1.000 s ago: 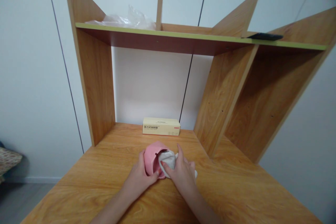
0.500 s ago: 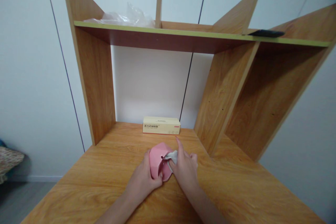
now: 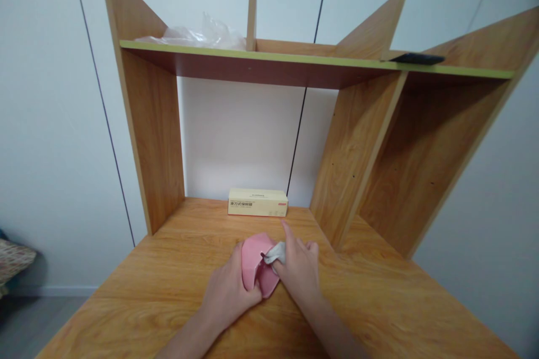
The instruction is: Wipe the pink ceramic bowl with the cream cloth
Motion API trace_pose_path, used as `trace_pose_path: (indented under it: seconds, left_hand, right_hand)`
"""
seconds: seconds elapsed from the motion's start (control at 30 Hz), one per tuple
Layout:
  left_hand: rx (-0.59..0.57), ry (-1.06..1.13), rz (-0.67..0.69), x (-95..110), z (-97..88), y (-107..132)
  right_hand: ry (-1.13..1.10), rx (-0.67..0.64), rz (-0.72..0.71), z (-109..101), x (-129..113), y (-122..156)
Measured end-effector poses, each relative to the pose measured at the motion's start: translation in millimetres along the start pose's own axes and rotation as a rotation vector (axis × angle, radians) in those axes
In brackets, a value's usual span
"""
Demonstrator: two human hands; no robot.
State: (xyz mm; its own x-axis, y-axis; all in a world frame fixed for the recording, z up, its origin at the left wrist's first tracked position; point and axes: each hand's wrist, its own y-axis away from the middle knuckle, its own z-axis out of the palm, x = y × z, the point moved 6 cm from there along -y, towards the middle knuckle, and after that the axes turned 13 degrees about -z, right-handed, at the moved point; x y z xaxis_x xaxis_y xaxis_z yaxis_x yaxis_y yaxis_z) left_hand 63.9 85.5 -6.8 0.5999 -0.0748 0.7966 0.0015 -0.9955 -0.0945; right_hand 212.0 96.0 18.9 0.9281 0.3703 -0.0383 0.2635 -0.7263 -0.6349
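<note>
While left hand [image 3: 227,287] grips the pink bowl [image 3: 253,255], right hand [image 3: 301,270] pinches the cloth [image 3: 277,252]; best keep bowl steady, press cloth evenly.

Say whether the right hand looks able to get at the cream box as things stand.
Probably yes: the cream box lies ahead of the right hand, with only desk visible between. The hand pinches a white cloth, though, so it would likely have to let go first to grasp the box.
</note>
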Motion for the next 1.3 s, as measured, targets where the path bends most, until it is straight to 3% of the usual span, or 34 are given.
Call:
trace_pose_path:
  seconds: [0.17,0.37,0.57,0.67,0.8,1.0,1.07,1.3]
  left_hand:
    - [0.042,-0.076,0.039,4,-7.4,2]
    - [-0.011,0.023,-0.017,-11,0.6,-3]
    - [-0.034,0.281,0.113,-8,8.5,-2]
    - [-0.014,0.266,0.117,-5,2.6,-2]
    - [-0.013,0.145,0.104,-3,-1.6,-2]
    - [-0.009,0.035,0.069,-5,1.7,-1]
    - [-0.002,0.017,0.059,-7,3.3,-1]
    - [0.038,-0.113,0.050,-1,0.3,-2]
  right_hand:
    - [-0.218,-0.045,0.075,18,9,8]
    - [-0.425,0.050,0.364,21,20,20]
    - [-0.700,0.122,0.369,37,16,18]
    - [-0.616,0.078,0.376,40,16,16]
    - [-0.329,-0.001,0.362,28,16,14]
    - [-0.079,0.010,0.083,5,5,7]
    - [-0.053,0.006,0.051,5,4,7]
    - [-0.097,-0.117,0.246,21,17,11]
